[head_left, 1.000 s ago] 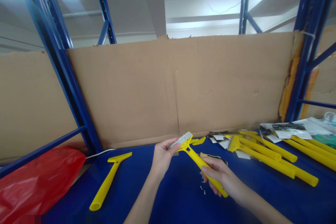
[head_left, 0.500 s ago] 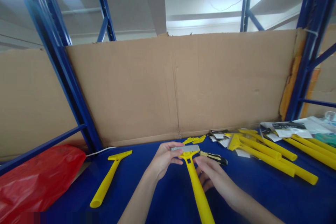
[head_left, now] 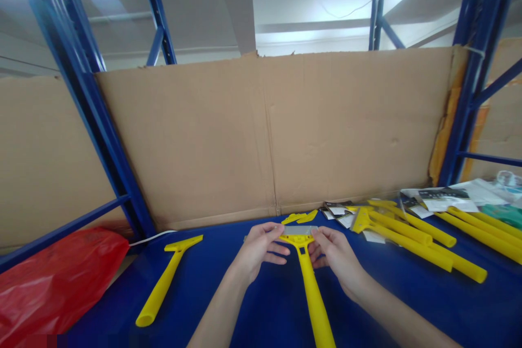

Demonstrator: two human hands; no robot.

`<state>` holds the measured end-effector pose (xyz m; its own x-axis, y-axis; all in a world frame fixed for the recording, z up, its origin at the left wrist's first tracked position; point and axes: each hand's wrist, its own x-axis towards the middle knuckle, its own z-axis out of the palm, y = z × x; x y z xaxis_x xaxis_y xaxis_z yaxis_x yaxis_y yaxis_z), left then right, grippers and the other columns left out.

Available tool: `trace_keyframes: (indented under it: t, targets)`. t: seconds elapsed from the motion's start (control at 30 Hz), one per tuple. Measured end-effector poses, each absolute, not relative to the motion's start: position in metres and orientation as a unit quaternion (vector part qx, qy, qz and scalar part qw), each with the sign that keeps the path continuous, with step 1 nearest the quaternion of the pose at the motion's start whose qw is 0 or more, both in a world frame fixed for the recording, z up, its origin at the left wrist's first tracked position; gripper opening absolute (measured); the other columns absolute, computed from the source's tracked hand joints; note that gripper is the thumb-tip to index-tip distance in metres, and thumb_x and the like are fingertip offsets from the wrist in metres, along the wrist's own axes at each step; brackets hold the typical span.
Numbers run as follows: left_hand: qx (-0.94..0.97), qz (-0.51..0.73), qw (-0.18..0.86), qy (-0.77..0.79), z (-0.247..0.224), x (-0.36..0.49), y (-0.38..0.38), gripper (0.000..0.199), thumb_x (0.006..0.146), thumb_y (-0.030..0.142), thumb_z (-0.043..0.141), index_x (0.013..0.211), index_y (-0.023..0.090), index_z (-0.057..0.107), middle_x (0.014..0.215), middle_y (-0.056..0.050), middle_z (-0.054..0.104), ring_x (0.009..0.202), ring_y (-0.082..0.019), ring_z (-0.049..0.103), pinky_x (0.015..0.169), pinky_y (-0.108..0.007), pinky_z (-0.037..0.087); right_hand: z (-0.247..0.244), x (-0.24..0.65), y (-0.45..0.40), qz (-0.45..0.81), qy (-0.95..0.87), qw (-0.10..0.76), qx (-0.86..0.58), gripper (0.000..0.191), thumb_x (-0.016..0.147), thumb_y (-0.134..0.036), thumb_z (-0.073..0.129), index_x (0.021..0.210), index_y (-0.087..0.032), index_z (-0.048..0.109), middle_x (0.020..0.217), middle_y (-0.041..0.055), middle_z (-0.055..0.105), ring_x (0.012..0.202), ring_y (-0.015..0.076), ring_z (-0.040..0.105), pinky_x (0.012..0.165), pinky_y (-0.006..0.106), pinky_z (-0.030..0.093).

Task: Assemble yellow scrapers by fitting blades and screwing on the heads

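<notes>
One yellow scraper (head_left: 313, 293): metal plate (head_left: 299, 230) laid along its head (head_left: 299, 239), fastening I cannot tell. My left fingers (head_left: 272, 232) and right fingers (head_left: 320, 237) pinch that head's opposite ends.

Left grip (head_left: 259, 249) and right grip (head_left: 331, 250) pinch, forearms (head_left: 222, 302) angled inward.

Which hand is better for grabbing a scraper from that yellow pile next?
Probably the right hand: it's nearer the yellow pile. The left hand is beyond the held scraper. Both hands grip its head, so the right would need to let go first.
</notes>
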<state>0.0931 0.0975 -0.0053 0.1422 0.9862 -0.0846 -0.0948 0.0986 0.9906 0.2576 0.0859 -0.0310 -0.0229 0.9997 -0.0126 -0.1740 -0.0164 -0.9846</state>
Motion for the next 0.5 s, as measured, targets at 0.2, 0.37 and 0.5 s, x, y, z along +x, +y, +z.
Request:
trace_keyframes:
  t: [0.2,0.37,0.5]
  targets:
    - [0.425,0.495,0.584,0.484,-0.013,0.095,0.105,0.015,0.076,0.015,0.064,0.090,0.009,0.061,0.074,-0.008,0.068,0.053,-0.011,0.064,0.055,-0.024,0.057,-0.027,0.256,0.093,0.563,-0.425,0.523,-0.478,0.016,0.081,-0.029,0.054,0.070,-0.016,0.055,0.053,-0.0023,0.057,0.042,0.0085,0.055,0.040,0.018,0.044]
    - [0.404,0.543,0.550,0.490,-0.014,0.095,0.109,0.014,0.077,0.008,0.061,0.091,0.008,0.061,0.063,-0.004,0.066,0.048,-0.008,0.060,0.056,-0.022,0.057,-0.023,0.240,0.098,0.600,-0.365,0.518,-0.488,0.017,0.087,-0.030,0.046,0.083,-0.016,0.056,0.054,-0.0018,0.056,0.043,0.0104,0.056,0.042,0.021,0.047]
    - [0.411,0.539,0.537,0.502,-0.013,0.089,0.111,0.009,0.080,0.014,0.060,0.086,0.008,0.062,0.063,-0.006,0.067,0.045,-0.008,0.059,0.051,-0.022,0.056,-0.023,0.233,0.100,0.614,-0.373,0.511,-0.473,0.017,0.086,-0.028,0.046,0.087,-0.016,0.058,0.055,-0.0008,0.058,0.044,0.0115,0.057,0.042,0.022,0.048]
